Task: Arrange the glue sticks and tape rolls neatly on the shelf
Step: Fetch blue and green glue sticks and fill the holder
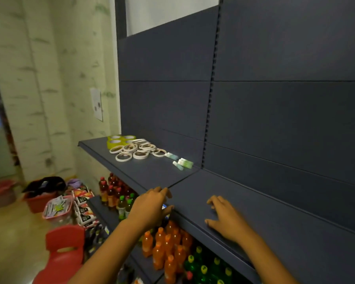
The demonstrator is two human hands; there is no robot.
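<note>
Hands: your left hand (152,208) and right hand (226,218) hold nothing, fingers loose.
Tape rolls (138,149): light, stiff; pinch the rim.
Glue sticks (182,162): light, probably roll; grip mid-barrel.

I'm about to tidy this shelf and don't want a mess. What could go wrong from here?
The white tape rolls lie in a loose overlapping heap, so pulling one could scatter others. The glue sticks lie on their sides and may roll. Anything knocked off the shelf edge would probably drop onto the bottles below.
</note>
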